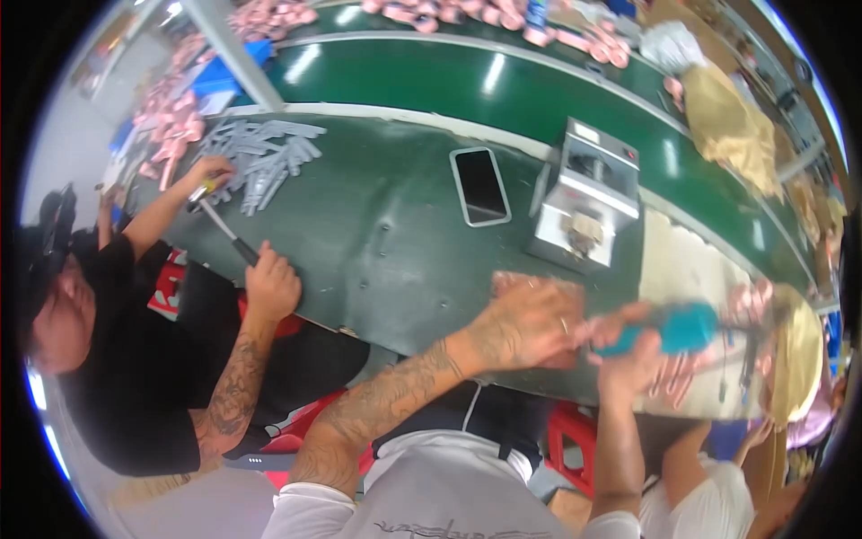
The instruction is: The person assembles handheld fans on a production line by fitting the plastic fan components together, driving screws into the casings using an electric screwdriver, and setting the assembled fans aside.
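My left hand (530, 323) is closed at the fingertips around a pink plastic piece (588, 334), partly hidden by the fingers. Beneath this hand lies a reddish-brown flat pad (564, 357) at the bench's near edge. Just to the right, my right hand (630, 357) grips a rounded teal hand tool (678, 329). Motion smears the tool, so its exact kind and its end are unclear. Several pink handle-like parts (673, 382) lie on the pale board (687, 269) beyond and below the tool.
A grey metal machine (588, 193) and a phone (480, 186) stand on the green bench. At left, a co-worker's hand (272, 283) holds a hammer (218, 220) near piled grey strips (260, 157). Behind runs a green conveyor (386, 76); pink parts (485, 11) lie beyond it.
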A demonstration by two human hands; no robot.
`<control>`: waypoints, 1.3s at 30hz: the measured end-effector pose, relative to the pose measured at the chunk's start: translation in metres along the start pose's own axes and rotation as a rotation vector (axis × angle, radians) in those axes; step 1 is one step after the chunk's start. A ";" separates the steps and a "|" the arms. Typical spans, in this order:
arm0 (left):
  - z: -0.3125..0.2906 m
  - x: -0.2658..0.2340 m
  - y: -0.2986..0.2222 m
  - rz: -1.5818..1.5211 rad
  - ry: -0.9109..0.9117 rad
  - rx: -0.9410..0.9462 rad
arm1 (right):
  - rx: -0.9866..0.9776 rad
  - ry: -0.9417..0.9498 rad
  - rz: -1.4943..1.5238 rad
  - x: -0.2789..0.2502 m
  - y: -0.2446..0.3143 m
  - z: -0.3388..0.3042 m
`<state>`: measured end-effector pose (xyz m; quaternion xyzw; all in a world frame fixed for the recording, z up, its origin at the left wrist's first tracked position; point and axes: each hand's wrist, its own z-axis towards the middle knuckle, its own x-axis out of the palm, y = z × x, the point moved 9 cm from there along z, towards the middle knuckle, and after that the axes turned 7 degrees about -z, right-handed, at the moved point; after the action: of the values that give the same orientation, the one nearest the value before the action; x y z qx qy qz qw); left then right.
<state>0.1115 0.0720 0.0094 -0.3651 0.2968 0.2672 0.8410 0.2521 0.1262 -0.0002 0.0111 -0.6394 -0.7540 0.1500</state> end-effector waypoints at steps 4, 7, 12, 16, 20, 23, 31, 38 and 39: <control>-0.011 -0.052 -0.020 0.152 -0.074 0.030 | -0.166 -0.002 0.089 -0.005 0.051 -0.042; -0.042 -0.103 0.043 0.306 0.039 -0.276 | -0.017 -0.019 -0.093 -0.015 0.049 -0.070; -0.100 -0.193 0.093 0.397 -0.291 -0.496 | 0.234 0.200 -0.137 -0.016 0.032 -0.071; -0.009 -0.118 0.036 -0.027 -0.399 -0.503 | 0.116 0.203 -0.101 -0.033 0.043 -0.070; 0.071 0.061 -0.016 -0.286 -0.020 -0.315 | 0.149 0.042 -0.143 -0.040 0.034 -0.083; 0.115 0.149 -0.046 -0.383 0.387 -0.408 | 0.148 -0.060 -0.212 -0.062 0.035 -0.100; 0.108 0.164 -0.033 -0.425 0.198 -0.465 | 0.004 -0.218 -0.210 -0.086 0.054 -0.104; 0.049 0.032 -0.010 -0.419 -0.181 -0.321 | -0.034 -0.252 -0.205 -0.079 0.050 -0.072; 0.044 0.020 -0.011 -0.334 -0.130 -0.319 | -0.017 -0.273 -0.158 -0.081 0.049 -0.071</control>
<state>0.1462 0.1046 0.0250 -0.5194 0.1316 0.1910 0.8224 0.3541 0.0709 0.0200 -0.0423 -0.6444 -0.7635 0.0021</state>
